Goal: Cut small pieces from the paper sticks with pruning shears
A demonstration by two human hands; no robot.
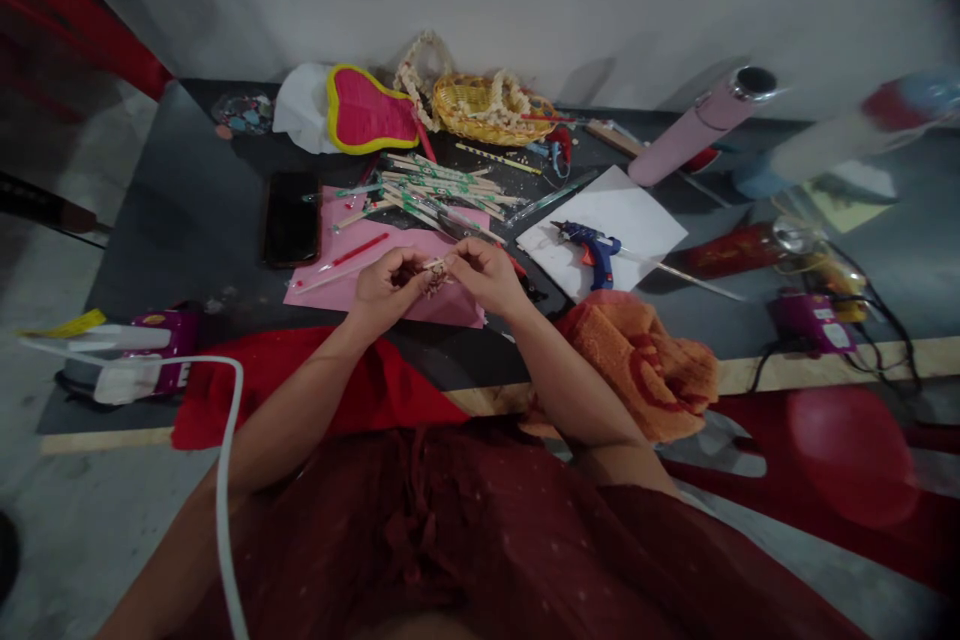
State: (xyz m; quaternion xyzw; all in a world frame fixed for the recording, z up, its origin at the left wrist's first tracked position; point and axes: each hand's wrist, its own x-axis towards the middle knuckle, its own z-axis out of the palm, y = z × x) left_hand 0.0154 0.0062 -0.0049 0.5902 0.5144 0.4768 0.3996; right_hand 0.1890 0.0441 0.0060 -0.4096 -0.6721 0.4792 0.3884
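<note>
My left hand and my right hand meet over a pink sheet. Their fingertips pinch a small cluster of pale and brown bits from both sides; its exact kind is too small to make out. Just beyond lies a loose pile of thin wooden sticks in green-printed paper sleeves. A red pen rests on the pink sheet, left of my hands. To the right, a blue hot glue gun with a long glue stick lies on white paper.
Along the wall are a pink-and-yellow heart-like craft piece, a wicker basket and a pink flask. A phone lies left. An orange towel and red cloth drape over the front edge. A white cable crosses my left arm.
</note>
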